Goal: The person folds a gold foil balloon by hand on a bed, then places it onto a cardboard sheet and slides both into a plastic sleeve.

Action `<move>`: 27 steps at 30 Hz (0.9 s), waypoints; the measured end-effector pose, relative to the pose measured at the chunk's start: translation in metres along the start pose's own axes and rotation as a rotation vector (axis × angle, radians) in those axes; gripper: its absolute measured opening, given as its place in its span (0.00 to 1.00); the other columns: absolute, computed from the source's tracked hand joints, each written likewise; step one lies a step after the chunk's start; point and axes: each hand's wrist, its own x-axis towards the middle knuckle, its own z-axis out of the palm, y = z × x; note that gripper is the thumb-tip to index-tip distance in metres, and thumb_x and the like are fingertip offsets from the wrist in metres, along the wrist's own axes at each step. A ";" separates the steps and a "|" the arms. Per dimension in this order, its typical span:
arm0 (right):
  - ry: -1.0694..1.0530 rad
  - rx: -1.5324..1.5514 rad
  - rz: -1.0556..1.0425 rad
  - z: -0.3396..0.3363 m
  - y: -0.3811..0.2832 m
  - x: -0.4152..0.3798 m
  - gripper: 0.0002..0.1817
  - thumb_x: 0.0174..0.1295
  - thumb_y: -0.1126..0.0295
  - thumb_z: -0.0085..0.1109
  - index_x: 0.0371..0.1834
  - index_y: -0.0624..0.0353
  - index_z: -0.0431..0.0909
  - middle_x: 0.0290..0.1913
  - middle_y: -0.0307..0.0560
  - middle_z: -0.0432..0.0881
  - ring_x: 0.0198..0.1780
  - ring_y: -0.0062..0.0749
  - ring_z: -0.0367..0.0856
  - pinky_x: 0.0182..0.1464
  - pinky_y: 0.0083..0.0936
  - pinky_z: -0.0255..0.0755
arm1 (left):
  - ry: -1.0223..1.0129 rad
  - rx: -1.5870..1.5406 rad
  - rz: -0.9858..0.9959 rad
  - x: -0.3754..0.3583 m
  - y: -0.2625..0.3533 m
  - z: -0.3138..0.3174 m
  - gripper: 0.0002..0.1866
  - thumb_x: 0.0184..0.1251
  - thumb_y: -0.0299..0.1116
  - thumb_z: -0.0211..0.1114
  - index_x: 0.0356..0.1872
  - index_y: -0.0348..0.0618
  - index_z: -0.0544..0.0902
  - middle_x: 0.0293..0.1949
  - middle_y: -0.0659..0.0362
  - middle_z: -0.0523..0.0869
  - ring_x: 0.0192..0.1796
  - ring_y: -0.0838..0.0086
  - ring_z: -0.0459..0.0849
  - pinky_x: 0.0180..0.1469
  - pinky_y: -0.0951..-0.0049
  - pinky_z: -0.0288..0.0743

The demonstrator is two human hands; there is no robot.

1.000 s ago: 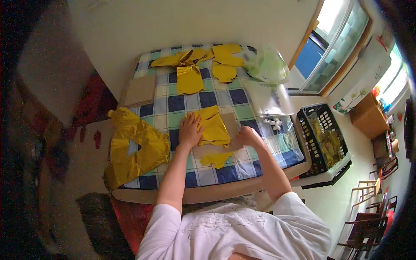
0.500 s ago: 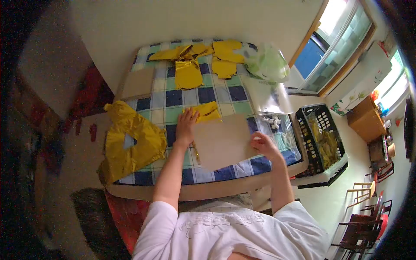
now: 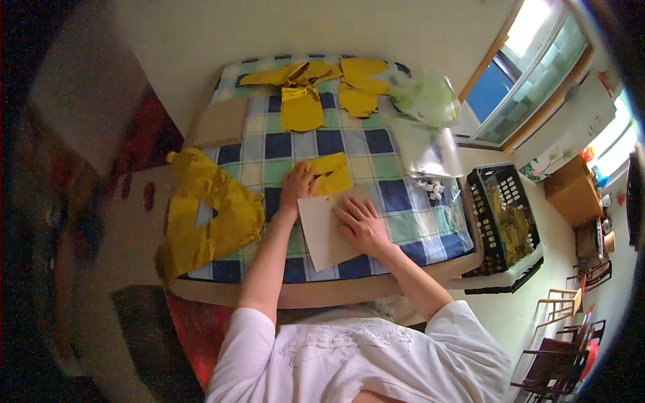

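Note:
A pale sheet of card (image 3: 319, 232) lies near the front edge of the checked bed cover (image 3: 279, 141). My right hand (image 3: 363, 225) rests flat on the card's right part, its fingers spread. At the card's upper left corner, my left hand (image 3: 297, 188) lies with extended fingers touching a shiny yellow piece (image 3: 336, 174). That yellow piece sticks out beyond the card's far edge; its lower part is hidden. To the left is a larger crumpled yellow garment piece (image 3: 215, 211).
More yellow pieces (image 3: 302, 111) lie across the far part of the bed, beside a greenish plastic bag (image 3: 423, 101) and clear plastic sheets (image 3: 430, 151). A brown board (image 3: 222, 122) is at the far left. A black crate (image 3: 484, 221) stands right of the bed.
My right hand has moved left from the card's right edge onto its surface. The card now looks narrower, with its right side turned in. More of the yellow piece shows beyond it.

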 end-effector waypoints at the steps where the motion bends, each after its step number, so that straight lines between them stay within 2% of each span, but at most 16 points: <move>1: -0.003 0.006 0.006 -0.001 -0.002 0.000 0.25 0.62 0.61 0.53 0.64 0.46 0.69 0.68 0.51 0.66 0.70 0.47 0.61 0.69 0.51 0.51 | 0.110 -0.159 0.044 0.002 -0.006 -0.001 0.22 0.66 0.39 0.57 0.59 0.41 0.74 0.63 0.44 0.71 0.66 0.53 0.67 0.67 0.60 0.61; 4: -0.003 0.012 0.015 -0.002 -0.003 0.001 0.25 0.62 0.61 0.53 0.64 0.45 0.69 0.68 0.50 0.66 0.70 0.46 0.61 0.70 0.51 0.51 | 0.356 -0.608 -0.243 -0.002 -0.004 -0.032 0.17 0.66 0.32 0.57 0.53 0.34 0.75 0.57 0.41 0.75 0.59 0.48 0.73 0.62 0.61 0.67; 7: -0.002 0.016 0.009 0.000 -0.002 -0.001 0.25 0.62 0.61 0.53 0.65 0.45 0.69 0.68 0.50 0.66 0.70 0.46 0.61 0.69 0.51 0.51 | 0.181 -0.338 -0.182 -0.033 0.036 -0.059 0.17 0.67 0.32 0.56 0.52 0.31 0.75 0.56 0.41 0.76 0.60 0.49 0.73 0.64 0.59 0.65; 9: 0.007 0.022 0.005 0.003 0.000 0.000 0.25 0.62 0.60 0.53 0.65 0.45 0.69 0.68 0.50 0.66 0.70 0.46 0.60 0.69 0.51 0.51 | 0.037 -0.146 0.012 -0.070 0.071 -0.054 0.19 0.66 0.33 0.58 0.54 0.33 0.75 0.56 0.42 0.76 0.63 0.51 0.71 0.66 0.60 0.63; 11: 0.019 0.005 -0.006 0.007 0.003 0.000 0.25 0.63 0.59 0.52 0.65 0.46 0.68 0.68 0.50 0.65 0.70 0.47 0.60 0.69 0.51 0.51 | -0.122 -0.069 0.066 -0.099 0.100 -0.047 0.23 0.64 0.36 0.61 0.58 0.36 0.73 0.65 0.47 0.69 0.69 0.53 0.64 0.70 0.57 0.56; 14: 0.018 -0.003 0.008 0.007 0.001 -0.002 0.26 0.64 0.58 0.52 0.66 0.47 0.68 0.68 0.50 0.65 0.70 0.47 0.60 0.69 0.51 0.50 | -0.155 0.102 0.143 -0.119 0.113 -0.042 0.25 0.60 0.37 0.63 0.58 0.39 0.73 0.65 0.48 0.69 0.69 0.56 0.63 0.70 0.53 0.54; 17: -0.001 -0.006 0.033 0.004 -0.004 -0.007 0.26 0.64 0.58 0.52 0.66 0.47 0.68 0.68 0.50 0.65 0.71 0.47 0.59 0.70 0.51 0.49 | -0.210 0.069 0.121 -0.124 0.111 -0.042 0.27 0.60 0.40 0.64 0.60 0.39 0.72 0.69 0.49 0.63 0.72 0.56 0.57 0.72 0.53 0.50; 21: 0.008 -0.045 0.021 0.000 -0.006 -0.007 0.26 0.64 0.59 0.53 0.66 0.48 0.68 0.68 0.49 0.66 0.70 0.46 0.60 0.69 0.48 0.52 | -0.182 0.051 0.150 -0.125 0.109 -0.041 0.27 0.59 0.38 0.64 0.59 0.40 0.73 0.66 0.49 0.66 0.71 0.57 0.60 0.71 0.51 0.51; 24: -0.053 0.068 0.019 0.038 0.048 -0.006 0.21 0.65 0.63 0.52 0.62 0.50 0.72 0.64 0.50 0.71 0.65 0.40 0.69 0.63 0.40 0.63 | -0.181 0.061 0.155 -0.125 0.107 -0.040 0.26 0.60 0.38 0.63 0.59 0.40 0.72 0.66 0.49 0.67 0.71 0.57 0.60 0.71 0.51 0.51; 26: 0.025 0.653 0.365 0.035 0.069 0.024 0.22 0.58 0.69 0.59 0.57 0.57 0.74 0.50 0.54 0.81 0.48 0.47 0.80 0.48 0.35 0.75 | -0.172 0.069 0.161 -0.127 0.108 -0.040 0.26 0.60 0.38 0.62 0.59 0.39 0.72 0.65 0.49 0.68 0.71 0.57 0.60 0.71 0.51 0.51; 27: 0.202 0.586 0.465 0.005 0.052 0.046 0.17 0.58 0.69 0.58 0.50 0.60 0.78 0.38 0.55 0.84 0.36 0.45 0.83 0.36 0.33 0.77 | -0.174 0.088 0.165 -0.127 0.107 -0.039 0.26 0.60 0.38 0.62 0.59 0.39 0.72 0.65 0.49 0.68 0.70 0.57 0.61 0.71 0.51 0.51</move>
